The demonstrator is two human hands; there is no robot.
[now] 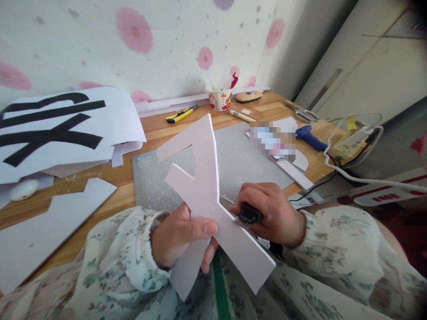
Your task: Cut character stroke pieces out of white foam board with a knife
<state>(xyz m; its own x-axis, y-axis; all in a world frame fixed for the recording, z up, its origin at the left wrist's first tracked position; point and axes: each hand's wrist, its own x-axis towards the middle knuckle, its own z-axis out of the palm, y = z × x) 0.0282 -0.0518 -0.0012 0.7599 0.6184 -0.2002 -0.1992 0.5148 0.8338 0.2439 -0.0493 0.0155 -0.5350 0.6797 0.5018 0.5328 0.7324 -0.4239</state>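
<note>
Wooden counter (154,133) ahead, your left hand (178,233) clamps the likely light, dentable cutout (206,186), suitably mid-crossing, your right hand (276,213) a black tool (250,214).

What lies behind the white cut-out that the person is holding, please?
Behind the white cut-out, the grey cutting mat shows on both sides, and fingers of the left hand show between its lower legs. Whatever it directly covers cannot be seen.
</note>
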